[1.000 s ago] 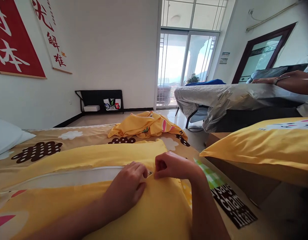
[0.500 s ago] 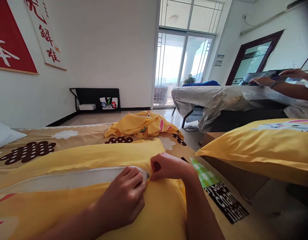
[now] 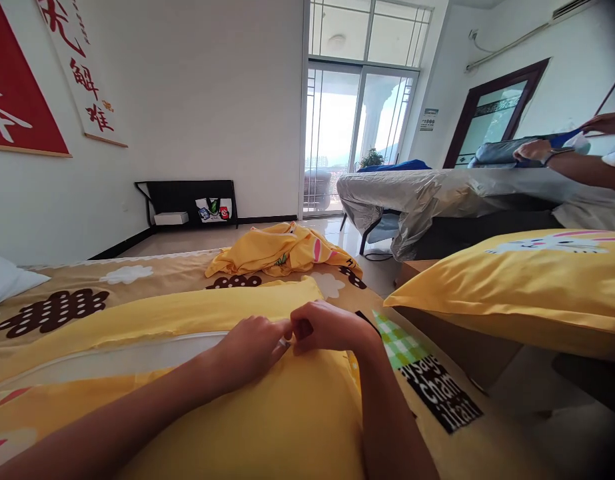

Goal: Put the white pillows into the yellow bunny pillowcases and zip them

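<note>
Tan cloud-print sheet [image 3: 174,267], yellow pillowcase [image 3: 267,420] with long slit [image 3: 152,352] showing white, hands [image 3: 250,350] [image 3: 330,327] pinching its end

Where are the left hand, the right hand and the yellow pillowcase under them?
Left hand [image 3: 252,347]: head view, back of the hand.
Right hand [image 3: 331,325]: head view, thumb side of the hand.
Yellow pillowcase [image 3: 267,417]: head view, plain fabric below the hands.

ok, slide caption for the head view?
Left hand and right hand meet on a yellow pillowcase, its opening showing white inside.
</note>
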The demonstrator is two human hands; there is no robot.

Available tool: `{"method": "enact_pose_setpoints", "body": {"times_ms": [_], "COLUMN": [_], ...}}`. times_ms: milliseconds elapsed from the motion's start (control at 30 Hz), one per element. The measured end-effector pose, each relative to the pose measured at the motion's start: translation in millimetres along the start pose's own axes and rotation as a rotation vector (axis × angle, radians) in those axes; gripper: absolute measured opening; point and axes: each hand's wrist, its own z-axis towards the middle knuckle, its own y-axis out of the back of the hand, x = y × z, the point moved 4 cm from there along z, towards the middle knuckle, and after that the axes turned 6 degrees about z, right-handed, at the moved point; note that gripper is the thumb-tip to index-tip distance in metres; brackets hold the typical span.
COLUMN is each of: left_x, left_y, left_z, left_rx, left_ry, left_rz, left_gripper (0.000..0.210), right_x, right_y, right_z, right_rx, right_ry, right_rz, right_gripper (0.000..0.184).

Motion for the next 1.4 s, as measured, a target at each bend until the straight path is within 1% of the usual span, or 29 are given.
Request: {"method": "enact_pose_setpoints", "body": {"times_ms": [100,233,300,433,500,567,633,733,867,933,1067,1167,1233,1333,1400], "left_x": [-3.0,-2.8,-2.7,-5.1,-8.6,-11.8,-12.2,-8.4,-2.1,1.7,4.7,0.5,-1.5,-0.6,0.0], "left_y": [0.9,-0.2,-1.8,-4.8,-6.0,-6.9,-6.9,-4.7,3.0,6.7,11.3,11.4,10.2,8.0,7.8], "left_z": [-0.4,5.1,6.8,4.0,1.8,1.1,2.2,4.4,4.6,4.9,6.1,4.5,2.2,-0.4,-0.3], "left_rx": [0.021,0.036,0.021,0.004,0.028,0.072,0.117,0.142,0.131,0.15,0.159,0.13,0.107,0.095,0.091], "left_ry": [0.019,0.062,0.019,-0.119,-0.187,-0.226,-0.205,-0.151,-0.162,-0.131,-0.052,-0.07,-0.071,-0.032,-0.037], "left_rz": [0.034,0.058,0.083,0.181,0.237,0.267,0.238,0.105,-0.084,-0.138,-0.113,-0.114,-0.106,-0.1,-0.158], "left_gripper": [0.02,0.017,0.019,0.023,0.027,0.035,0.032,0.026,0.032,0.033,0.034,0.03,0.026,0.025,0.025], "right_x": [3.7,7.6,8.3,7.3,6.3,5.5,4.7,4.6,8.9,12.6,18.2,18.4,16.8,14.0,14.1], "right_y": [1.3,0.7,0.3,2.5,3.1,2.4,1.0,-0.6,1.0,2.4,3.3,1.6,-0.7,-4.1,-5.3], "right_z": [-1.8,-3.4,-4.0,-6.5,-7.4,-7.1,-6.0,-5.3,-10.7,-15.1,-20.0,-16.0,-10.9,-4.6,-3.4], "right_rx": [-0.016,0.0,0.004,-0.042,-0.044,-0.027,-0.012,-0.014,-0.045,-0.056,-0.09,-0.123,-0.102,-0.026,-0.003], "right_ry": [-0.01,-0.019,-0.005,0.012,0.006,-0.001,-0.006,-0.005,0.013,0.013,-0.006,-0.005,0.017,0.038,0.043], "right_rz": [-0.012,-0.05,-0.059,-0.087,-0.1,-0.104,-0.104,-0.112,-0.123,-0.12,-0.154,-0.185,-0.182,-0.16,-0.172], "right_gripper": [0.013,0.011,0.013,0.015,0.015,0.016,0.016,0.017,0.019,0.02,0.017,0.018,0.016,0.013,0.01]}}
